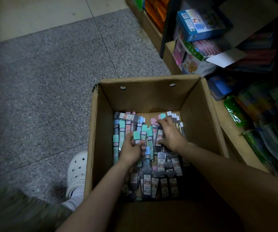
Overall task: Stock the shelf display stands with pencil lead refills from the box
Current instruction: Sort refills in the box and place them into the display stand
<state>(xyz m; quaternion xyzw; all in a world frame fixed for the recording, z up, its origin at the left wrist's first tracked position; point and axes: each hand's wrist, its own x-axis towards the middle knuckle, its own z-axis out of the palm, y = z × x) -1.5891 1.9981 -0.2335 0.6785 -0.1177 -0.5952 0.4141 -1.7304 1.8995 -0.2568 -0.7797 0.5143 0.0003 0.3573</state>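
Both in box (200, 104): left hand (131, 152) clamped on several refill tubes (149, 143), right hand (171, 133) curled on dark ones beneath; light, stiff, slick, so grip mid-body.

A single head-worn camera is looking steeply down, from close above, into the open cardboard box (151, 96) on the floor.

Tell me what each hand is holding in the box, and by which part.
The left hand grips a bunch of pastel-capped refill tubes around their middles. The right hand pinches a dark refill tube by its long sides.
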